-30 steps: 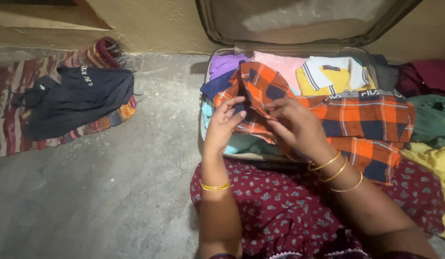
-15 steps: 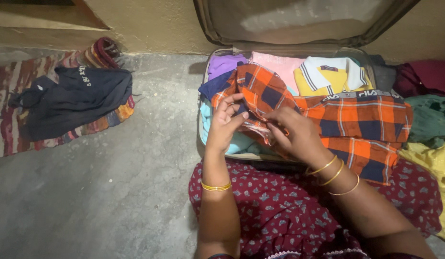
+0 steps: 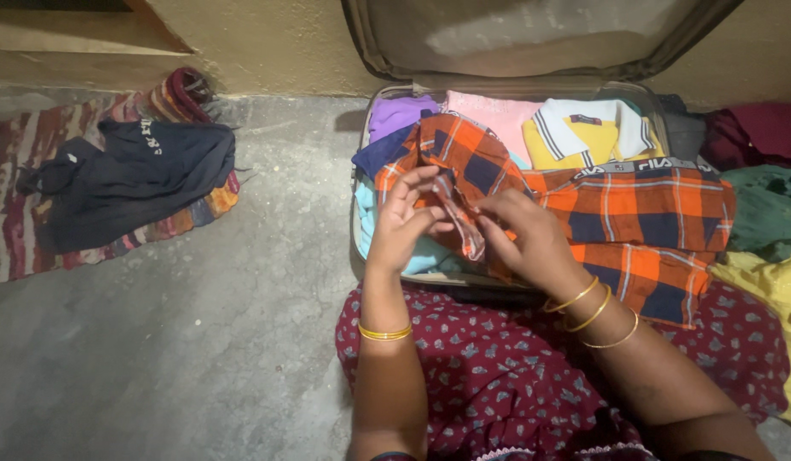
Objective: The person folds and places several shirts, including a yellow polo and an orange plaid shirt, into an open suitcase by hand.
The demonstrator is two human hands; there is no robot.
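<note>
Nearest, pinched a fold of orange-and-navy checked cotton shirt [image 3: 634, 213] between left hand [image 3: 401, 226] and right hand [image 3: 532, 239], both closed on the cloth, over the near edge of the open fabric suitcase [image 3: 387, 51]. Beyond, lay a yellow polo shirt [image 3: 583, 137] and purple folded garment [image 3: 400, 113] by the far edge.

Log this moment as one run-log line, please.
left hand: pinching orange plaid shorts | right hand: gripping same fold | open suitcase: folded clothes
</note>
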